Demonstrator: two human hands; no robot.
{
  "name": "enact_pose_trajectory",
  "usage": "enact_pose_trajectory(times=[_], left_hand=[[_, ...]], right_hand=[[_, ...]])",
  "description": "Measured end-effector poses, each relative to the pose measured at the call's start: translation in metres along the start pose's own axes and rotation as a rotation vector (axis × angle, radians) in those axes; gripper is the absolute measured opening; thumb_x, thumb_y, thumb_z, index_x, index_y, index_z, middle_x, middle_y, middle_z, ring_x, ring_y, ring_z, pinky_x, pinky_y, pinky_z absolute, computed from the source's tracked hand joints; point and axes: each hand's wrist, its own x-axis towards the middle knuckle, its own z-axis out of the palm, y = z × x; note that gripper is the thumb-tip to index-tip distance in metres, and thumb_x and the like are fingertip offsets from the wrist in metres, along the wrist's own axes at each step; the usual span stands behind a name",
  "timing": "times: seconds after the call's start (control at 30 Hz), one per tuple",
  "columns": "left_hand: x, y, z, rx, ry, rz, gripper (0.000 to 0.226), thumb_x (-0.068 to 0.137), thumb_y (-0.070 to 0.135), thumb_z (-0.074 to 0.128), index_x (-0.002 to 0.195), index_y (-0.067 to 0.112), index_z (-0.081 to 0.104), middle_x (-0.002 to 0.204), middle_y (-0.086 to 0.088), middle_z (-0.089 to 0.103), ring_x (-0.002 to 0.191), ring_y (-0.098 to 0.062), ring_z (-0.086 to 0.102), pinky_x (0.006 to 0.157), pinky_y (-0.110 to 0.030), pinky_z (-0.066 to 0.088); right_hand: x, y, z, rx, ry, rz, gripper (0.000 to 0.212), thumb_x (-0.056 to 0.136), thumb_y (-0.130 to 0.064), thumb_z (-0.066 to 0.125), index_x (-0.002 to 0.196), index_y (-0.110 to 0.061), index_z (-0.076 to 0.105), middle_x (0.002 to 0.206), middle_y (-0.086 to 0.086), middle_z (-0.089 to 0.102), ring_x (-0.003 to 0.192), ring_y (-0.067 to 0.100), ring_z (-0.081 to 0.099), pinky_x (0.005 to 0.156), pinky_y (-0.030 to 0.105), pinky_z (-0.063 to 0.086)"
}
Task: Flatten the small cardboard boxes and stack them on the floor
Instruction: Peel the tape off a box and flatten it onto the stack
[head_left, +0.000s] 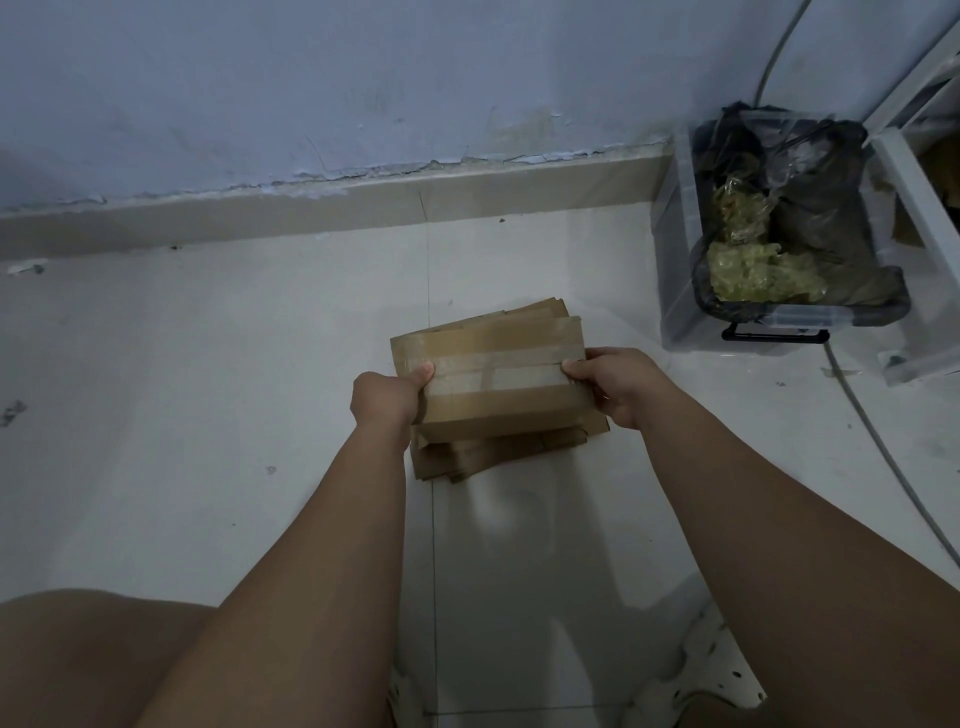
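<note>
Gripping opposite ends, left hand and right hand hold taped box between them.

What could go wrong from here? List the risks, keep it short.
1. Tape runs across the box held by the left hand and right hand; it may spring back rather than lie flat.
2. The stack beneath has splayed, uneven edges, so the box could slide off.
</note>
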Motion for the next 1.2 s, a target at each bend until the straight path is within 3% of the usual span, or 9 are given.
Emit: enact_pose_trajectory(times=[0.17,0.3,0.5,0.7,0.8,0.9,1.0,1.2], left_hand=[[0.002,0.001,-0.003,-0.101,-0.092,-0.038,0.059,0.073,0.031,0.081,0.110,-0.007,0.056,0.113,-0.018,0.061,0.101,-0.034,0.061,0.089,-0.044,0.053],[0.001,0.002,-0.006,-0.192,-0.178,-0.076,0.040,0.077,0.021,0.078,0.099,-0.004,0.057,0.096,-0.012,0.062,0.074,-0.022,0.061,0.066,-0.032,0.053],[-0.001,0.002,-0.010,-0.237,-0.262,-0.141,0.020,0.081,0.014,0.074,0.086,0.001,0.060,0.078,-0.005,0.063,0.063,-0.015,0.060,0.046,-0.021,0.049],[-0.001,0.002,-0.004,-0.181,-0.167,-0.076,0.044,0.079,0.019,0.076,0.108,-0.007,0.056,0.104,-0.014,0.060,0.090,-0.030,0.060,0.083,-0.038,0.053],[0.001,0.001,-0.003,-0.109,-0.130,-0.059,0.046,0.077,0.024,0.078,0.105,-0.006,0.057,0.108,-0.017,0.062,0.093,-0.033,0.061,0.080,-0.037,0.053],[0.001,-0.001,-0.001,0.054,0.003,-0.017,0.052,0.075,0.034,0.079,0.100,-0.005,0.056,0.109,-0.020,0.062,0.100,-0.037,0.060,0.072,-0.036,0.050],[-0.003,-0.002,0.003,0.152,0.090,0.036,0.055,0.076,0.040,0.077,0.100,-0.005,0.057,0.111,-0.022,0.062,0.103,-0.038,0.059,0.083,-0.040,0.052],[-0.004,-0.001,-0.001,-0.060,-0.061,-0.034,0.056,0.075,0.033,0.079,0.107,-0.007,0.056,0.109,-0.017,0.061,0.099,-0.033,0.061,0.086,-0.042,0.054]], right_hand=[[-0.004,-0.002,-0.001,-0.013,-0.004,0.001,0.034,0.086,-0.001,0.066,0.119,-0.002,0.062,0.082,0.000,0.065,0.071,0.014,0.062,0.045,0.019,0.049],[-0.005,-0.003,0.000,-0.051,0.004,0.008,0.028,0.085,-0.002,0.068,0.112,-0.005,0.063,0.085,0.002,0.064,0.073,0.015,0.061,0.049,0.022,0.048],[-0.002,-0.001,-0.001,-0.086,0.011,0.040,0.015,0.084,-0.006,0.071,0.097,-0.002,0.064,0.085,0.006,0.065,0.072,0.018,0.060,0.053,0.025,0.048],[0.001,0.001,0.000,-0.057,0.028,0.037,0.026,0.084,-0.006,0.071,0.107,0.005,0.064,0.095,0.012,0.065,0.073,0.018,0.060,0.058,0.026,0.050],[0.002,0.003,-0.001,-0.052,0.030,0.036,0.031,0.083,-0.006,0.071,0.110,0.006,0.064,0.100,0.014,0.065,0.074,0.019,0.060,0.060,0.026,0.050],[-0.001,0.004,-0.001,-0.044,0.007,0.035,0.032,0.083,-0.007,0.072,0.113,0.000,0.062,0.095,0.008,0.066,0.075,0.017,0.061,0.053,0.023,0.048],[-0.002,0.005,-0.001,-0.031,-0.001,0.033,0.033,0.083,-0.007,0.072,0.114,-0.002,0.060,0.091,0.006,0.065,0.074,0.015,0.060,0.050,0.022,0.046],[-0.002,0.004,-0.004,-0.011,0.004,0.027,0.030,0.083,-0.005,0.071,0.111,-0.001,0.062,0.088,0.006,0.066,0.073,0.015,0.062,0.046,0.020,0.048]])
